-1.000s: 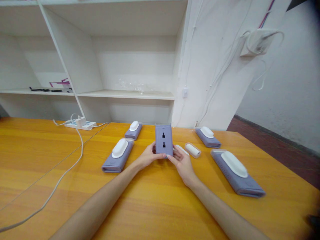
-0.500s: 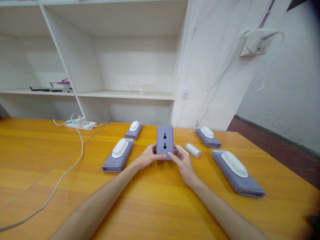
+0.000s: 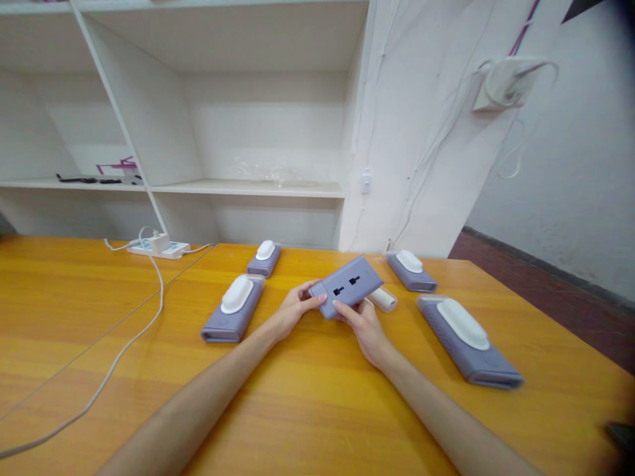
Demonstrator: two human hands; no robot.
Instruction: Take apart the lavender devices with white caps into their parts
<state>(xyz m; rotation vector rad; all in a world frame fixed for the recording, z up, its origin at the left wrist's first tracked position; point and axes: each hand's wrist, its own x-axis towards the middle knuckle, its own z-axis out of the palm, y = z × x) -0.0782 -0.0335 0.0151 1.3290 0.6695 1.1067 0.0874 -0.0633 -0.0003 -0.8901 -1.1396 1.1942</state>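
Note:
Both my hands hold a lavender socket block with two black outlets on its face, just above the orange wooden table. It lies tilted, its long end pointing to the right. My left hand grips its near-left end. My right hand holds it from below and in front. A small white capsule-shaped piece lies on the table right behind the block.
Several lavender blocks topped with white pieces lie around: near left, far left, far right, near right. A white power strip with a cable sits at the back left. White shelves stand behind the table.
The socket block stood upright in my hands before; it has now been turned clockwise and tipped to the right. My hands stayed in about the same place.

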